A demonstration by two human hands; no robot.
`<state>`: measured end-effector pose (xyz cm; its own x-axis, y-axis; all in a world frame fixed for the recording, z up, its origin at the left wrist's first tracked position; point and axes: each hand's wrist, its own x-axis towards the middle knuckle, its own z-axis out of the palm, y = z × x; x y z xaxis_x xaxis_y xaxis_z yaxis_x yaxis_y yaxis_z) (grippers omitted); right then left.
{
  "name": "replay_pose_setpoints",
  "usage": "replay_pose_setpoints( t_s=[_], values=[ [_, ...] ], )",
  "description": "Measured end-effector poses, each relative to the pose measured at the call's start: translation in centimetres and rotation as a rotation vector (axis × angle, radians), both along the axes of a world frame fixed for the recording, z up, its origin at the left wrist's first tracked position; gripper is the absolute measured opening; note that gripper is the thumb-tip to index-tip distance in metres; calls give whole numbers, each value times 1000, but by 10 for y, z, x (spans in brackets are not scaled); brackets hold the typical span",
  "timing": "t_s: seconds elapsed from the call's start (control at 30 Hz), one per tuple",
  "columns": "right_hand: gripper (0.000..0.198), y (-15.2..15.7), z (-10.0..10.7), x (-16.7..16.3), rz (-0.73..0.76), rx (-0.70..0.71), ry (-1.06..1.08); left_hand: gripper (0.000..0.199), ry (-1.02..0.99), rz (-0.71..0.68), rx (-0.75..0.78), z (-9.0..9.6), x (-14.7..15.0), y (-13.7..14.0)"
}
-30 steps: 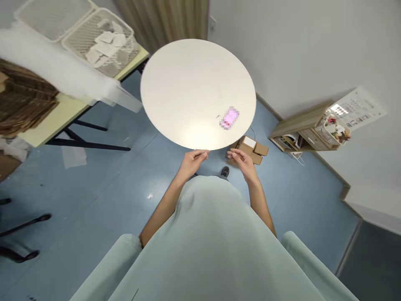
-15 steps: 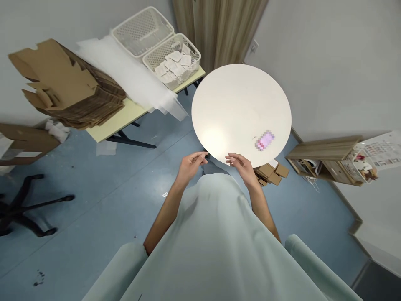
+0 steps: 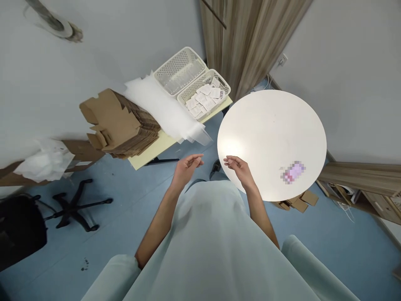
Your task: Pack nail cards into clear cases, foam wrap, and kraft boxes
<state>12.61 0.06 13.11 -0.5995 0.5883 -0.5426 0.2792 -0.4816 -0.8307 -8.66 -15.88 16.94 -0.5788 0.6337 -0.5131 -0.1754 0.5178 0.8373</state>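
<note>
My left hand (image 3: 187, 168) hangs in the air over the floor, left of the round white table. Its fingers are loosely bent and nothing shows in them. My right hand (image 3: 240, 169) is over the table's (image 3: 266, 125) near left edge, fingers partly stretched out and apart, also with nothing in it. Farther right on the tabletop lies a pinkish-purple item (image 3: 293, 172), blurred by pixels so that its kind cannot be made out.
On a yellow side table (image 3: 147, 152) are stacked flat cardboard boxes (image 3: 120, 125), white foam sheets (image 3: 166, 108) and plastic baskets (image 3: 203, 94), one with small white packets. A chair base (image 3: 75, 207) stands left. Folded cardboard (image 3: 299, 202) lies under the round table.
My view has turned left, so the round table now appears farther right and lower. The side table has come nearer the middle. Both hands stay raised in front of me.
</note>
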Motion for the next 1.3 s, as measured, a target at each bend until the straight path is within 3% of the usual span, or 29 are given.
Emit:
replay_pose_setpoints(
  t_s=[0.2, 0.4, 0.67, 0.9, 1.1, 1.3],
  values=[
    [57, 15, 8, -47, -40, 8, -31, 61, -1, -33, 1, -20, -72, 37],
    [56, 15, 22, -66, -210, 26, -114, 45, 17, -165, -48, -60, -148, 104],
    [53, -11, 50, -116, -536, 76, -219, 32, 391, -493, -207, -127, -236, 212],
    [53, -46, 62, -152, -724, 76, -298, 38, 472, -751, -340, -166, -259, 267],
    [56, -68, 69, -154, -853, 101, -349, 21, 496, -812, -344, -177, -255, 272],
    [58, -68, 67, -156, -816, 105, -341, 33, 517, -765, -342, -184, -252, 270]
  ],
)
